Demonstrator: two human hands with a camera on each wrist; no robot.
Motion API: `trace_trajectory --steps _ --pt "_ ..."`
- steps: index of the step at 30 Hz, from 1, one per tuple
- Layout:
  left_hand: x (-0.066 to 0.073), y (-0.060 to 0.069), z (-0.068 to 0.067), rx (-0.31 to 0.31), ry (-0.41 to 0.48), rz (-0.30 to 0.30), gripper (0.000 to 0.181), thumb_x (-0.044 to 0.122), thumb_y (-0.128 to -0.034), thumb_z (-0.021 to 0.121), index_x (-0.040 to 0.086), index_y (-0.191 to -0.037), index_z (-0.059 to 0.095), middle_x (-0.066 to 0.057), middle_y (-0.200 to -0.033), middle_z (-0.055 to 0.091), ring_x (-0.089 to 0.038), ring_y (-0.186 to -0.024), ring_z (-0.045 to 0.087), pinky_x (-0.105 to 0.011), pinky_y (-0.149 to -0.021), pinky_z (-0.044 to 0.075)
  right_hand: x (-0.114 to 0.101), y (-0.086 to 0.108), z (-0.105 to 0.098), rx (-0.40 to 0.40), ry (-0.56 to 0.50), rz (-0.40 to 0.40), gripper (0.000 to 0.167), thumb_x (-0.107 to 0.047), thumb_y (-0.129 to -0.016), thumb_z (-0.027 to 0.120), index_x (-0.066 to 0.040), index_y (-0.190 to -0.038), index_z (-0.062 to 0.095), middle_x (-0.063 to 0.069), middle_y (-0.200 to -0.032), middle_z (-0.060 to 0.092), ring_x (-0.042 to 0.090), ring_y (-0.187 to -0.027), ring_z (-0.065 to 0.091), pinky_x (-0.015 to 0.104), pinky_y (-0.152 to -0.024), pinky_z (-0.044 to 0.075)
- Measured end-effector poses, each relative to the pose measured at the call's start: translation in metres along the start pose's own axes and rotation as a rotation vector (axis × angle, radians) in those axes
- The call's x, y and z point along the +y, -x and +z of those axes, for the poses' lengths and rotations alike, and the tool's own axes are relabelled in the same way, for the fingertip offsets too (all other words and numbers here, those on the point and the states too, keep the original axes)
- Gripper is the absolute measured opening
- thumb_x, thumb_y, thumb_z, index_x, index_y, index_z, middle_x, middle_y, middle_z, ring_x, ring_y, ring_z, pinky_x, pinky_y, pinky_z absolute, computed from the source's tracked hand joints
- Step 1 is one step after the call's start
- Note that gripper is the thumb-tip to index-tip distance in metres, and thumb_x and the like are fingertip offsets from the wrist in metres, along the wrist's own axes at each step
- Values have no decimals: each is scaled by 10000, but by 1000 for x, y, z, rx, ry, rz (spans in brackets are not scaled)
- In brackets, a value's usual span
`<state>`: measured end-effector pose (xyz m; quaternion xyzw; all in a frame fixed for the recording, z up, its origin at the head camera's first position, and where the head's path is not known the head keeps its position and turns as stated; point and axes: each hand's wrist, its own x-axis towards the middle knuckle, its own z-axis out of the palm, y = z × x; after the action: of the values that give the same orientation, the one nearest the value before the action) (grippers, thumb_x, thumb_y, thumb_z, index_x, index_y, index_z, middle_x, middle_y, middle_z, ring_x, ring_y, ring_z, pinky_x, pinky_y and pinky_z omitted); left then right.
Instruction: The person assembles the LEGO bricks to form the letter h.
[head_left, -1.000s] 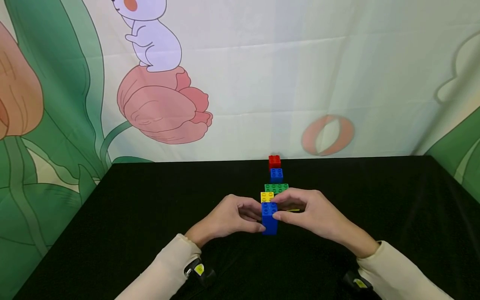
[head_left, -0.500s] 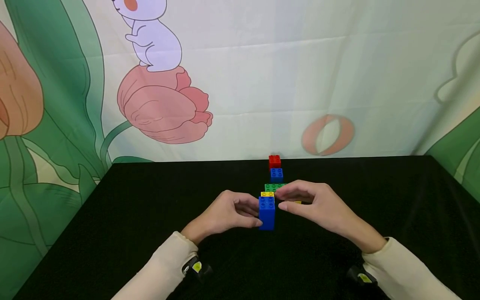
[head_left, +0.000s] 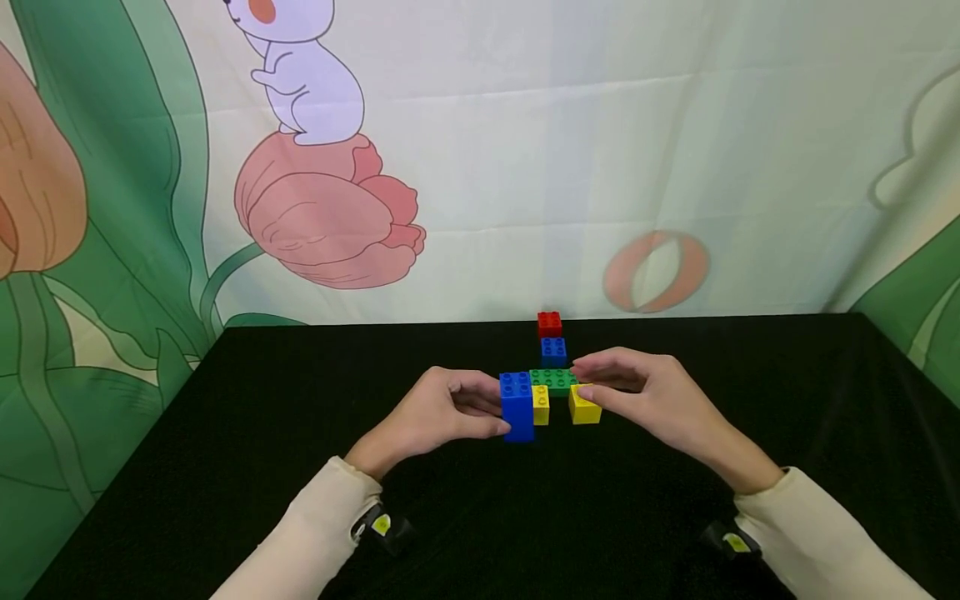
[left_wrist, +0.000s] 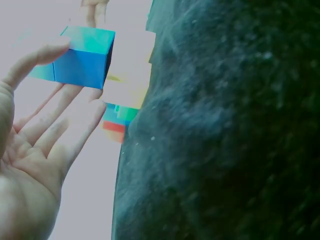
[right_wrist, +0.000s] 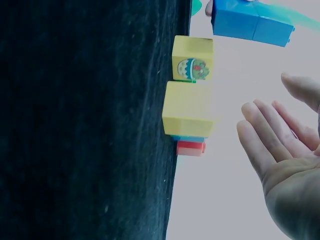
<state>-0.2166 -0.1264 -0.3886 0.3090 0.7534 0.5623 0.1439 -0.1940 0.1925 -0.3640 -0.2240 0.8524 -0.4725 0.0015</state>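
My left hand (head_left: 429, 417) pinches a stack of two blue toy bricks (head_left: 517, 408) between thumb and fingers. In the left wrist view the thumb lies on the near side of the blue stack (left_wrist: 82, 67), which is off the black cloth. My right hand (head_left: 647, 390) holds nothing; its fingers are loosely extended above a right-hand yellow brick (head_left: 584, 410). The right wrist view shows a gap between that hand (right_wrist: 292, 155) and the yellow brick (right_wrist: 187, 110). Another yellow brick (head_left: 541, 406), partly hidden by the blue stack, stands to its left.
Behind the yellow bricks lies a long green brick (head_left: 553, 380). Farther back stand a blue brick (head_left: 553, 352) and a red brick (head_left: 550, 323), roughly in line. Black cloth (head_left: 300, 400) covers the table, and a printed curtain (head_left: 487, 167) hangs behind it.
My right hand has let go of the blue stack and moved right and away. My left hand has carried the stack left and slightly farther back, uncovering the yellow bricks.
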Motion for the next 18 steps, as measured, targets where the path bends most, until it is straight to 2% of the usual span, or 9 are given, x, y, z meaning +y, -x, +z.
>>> trace_trajectory --steps 7,13,18 --pt "2 2 -9 50 -29 22 327 44 -916 812 8 -1231 731 -115 -1206 753 -257 -1059 750 -383 -907 625 11 -2 -5 25 43 11 373 -225 -989 775 -85 -1324 695 64 -1306 717 221 -1155 706 260 -963 565" --pt "-1 3 -14 84 -61 5 343 78 -927 807 13 -1252 720 -109 -1214 748 -251 -1068 745 -362 -922 617 20 -3 -8 26 29 29 390 -222 -990 772 -70 -1337 681 72 -1305 718 240 -1172 699 223 -949 555" --pt "-6 3 -18 122 -86 -3 339 72 -944 797 21 -1269 711 -102 -1207 745 -246 -1073 740 -349 -942 608 27 -5 -10 20 18 58 410 -243 -991 769 -60 -1345 674 67 -1297 718 240 -1177 693 236 -945 559"
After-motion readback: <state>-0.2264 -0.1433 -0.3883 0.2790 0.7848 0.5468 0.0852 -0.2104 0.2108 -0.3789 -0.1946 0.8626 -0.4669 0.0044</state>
